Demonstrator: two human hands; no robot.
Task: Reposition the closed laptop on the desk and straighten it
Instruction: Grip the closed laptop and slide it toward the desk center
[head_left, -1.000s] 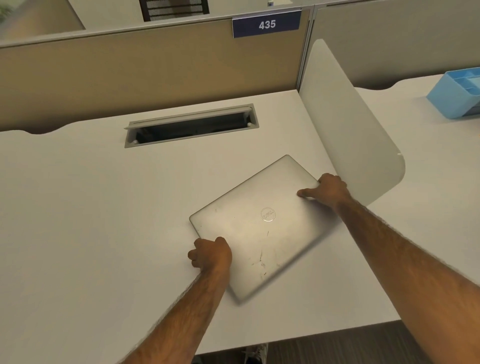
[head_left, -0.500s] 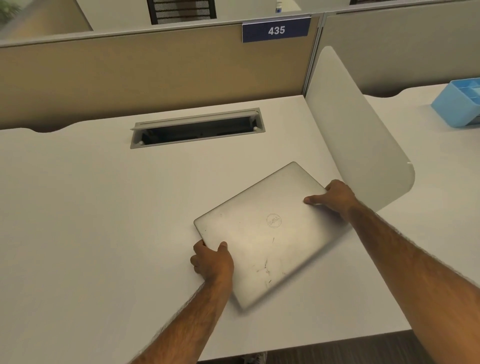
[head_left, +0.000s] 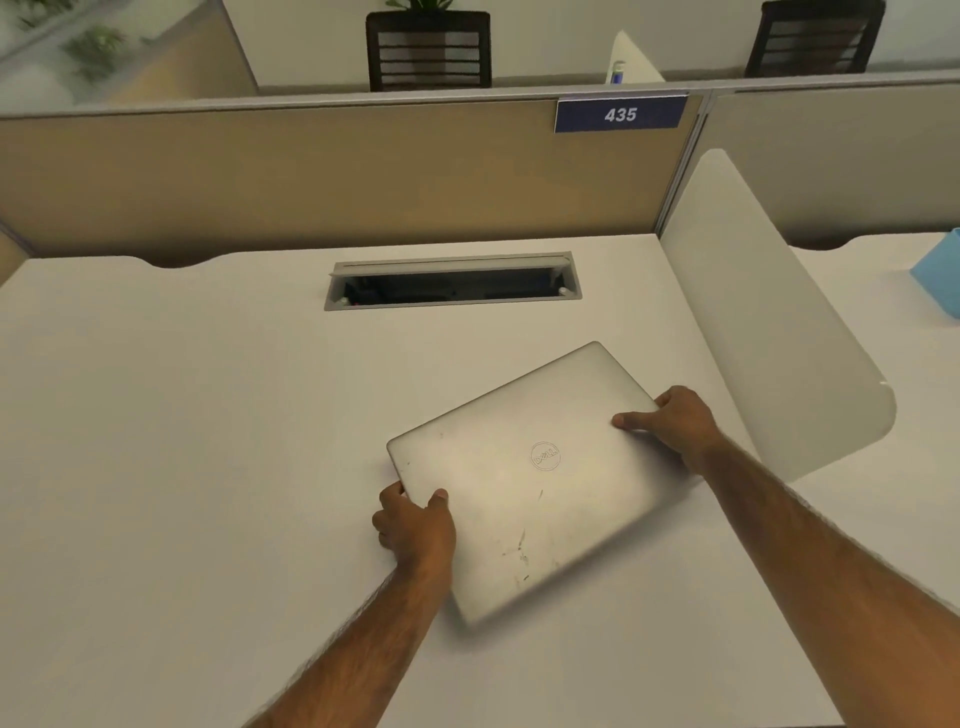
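Near corner of the laptop (head_left: 524, 478) smeared with blur; its edge there is hard to trace. My left hand (head_left: 415, 525) hides part of its left edge, my right hand (head_left: 675, 423) its right corner. Fingers of both hands closed on the lid's edges, thumbs on top. Laptop shut, lying between my hands on the white surface (head_left: 182, 441), skewed: long axis runs from near-left up to far-right, one corner pointing toward the cable slot (head_left: 452, 283) beyond my fingers.
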